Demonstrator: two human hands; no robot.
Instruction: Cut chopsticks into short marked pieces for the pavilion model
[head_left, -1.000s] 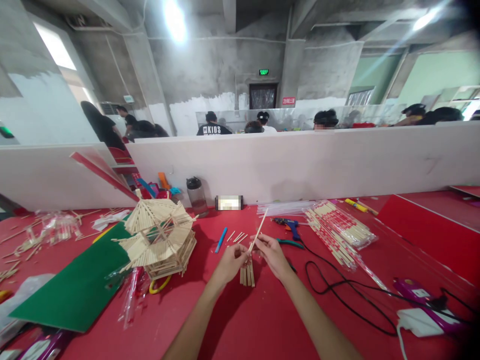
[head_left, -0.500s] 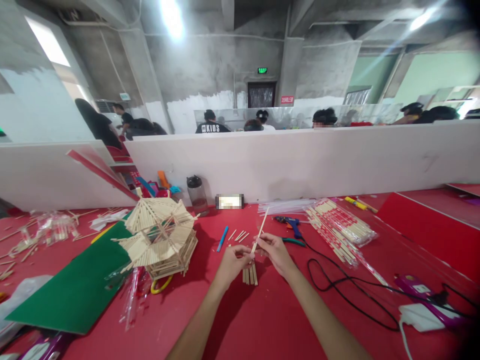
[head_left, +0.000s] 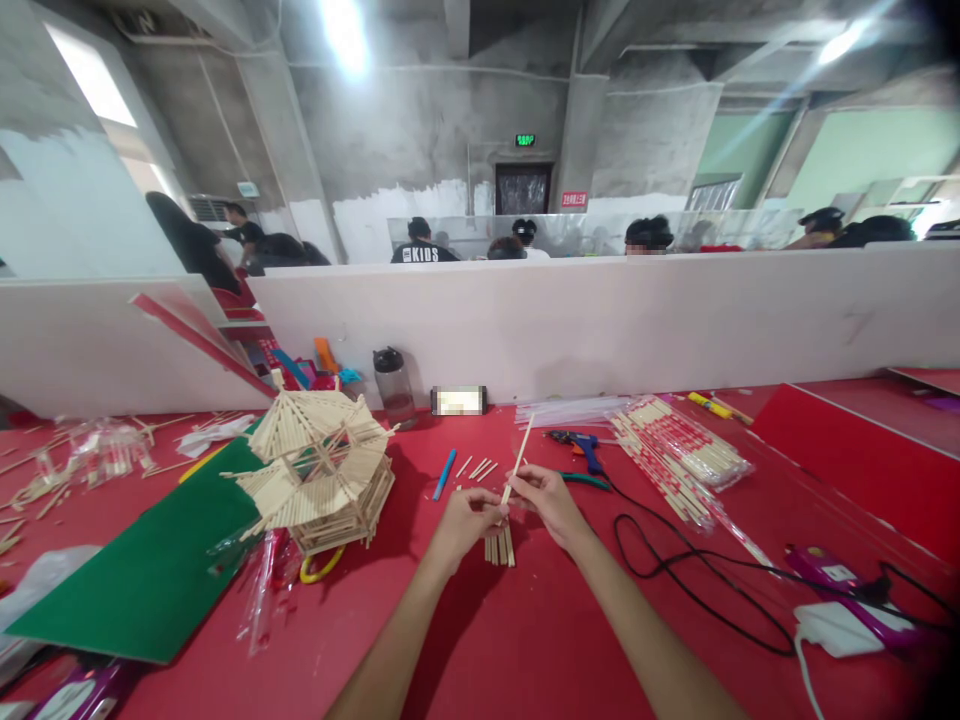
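A thin wooden stick [head_left: 524, 446] slants up between my two hands above the red table. My left hand [head_left: 471, 516] pinches its lower end, where a shorter piece seems to lie against it. The fingers of my right hand [head_left: 541, 496] are closed on the same stick from the other side. Just below the hands, a row of short cut sticks [head_left: 500, 548] lies on the table, its upper part covered by my fingers. Beyond my left hand are a few small stick pieces [head_left: 481, 468] and a blue pen-like tool [head_left: 445, 474].
A stick-built pavilion model [head_left: 319, 470] stands at left by a green board [head_left: 150, 560]. To the right lie a blue glue gun [head_left: 581, 448], its black cable [head_left: 697, 590], and bundled sticks [head_left: 675, 455]. A bottle [head_left: 394, 385] stands near the white partition [head_left: 600, 320].
Both hands keep their hold on the stick in nearly the same place. The whole view has shifted very slightly.
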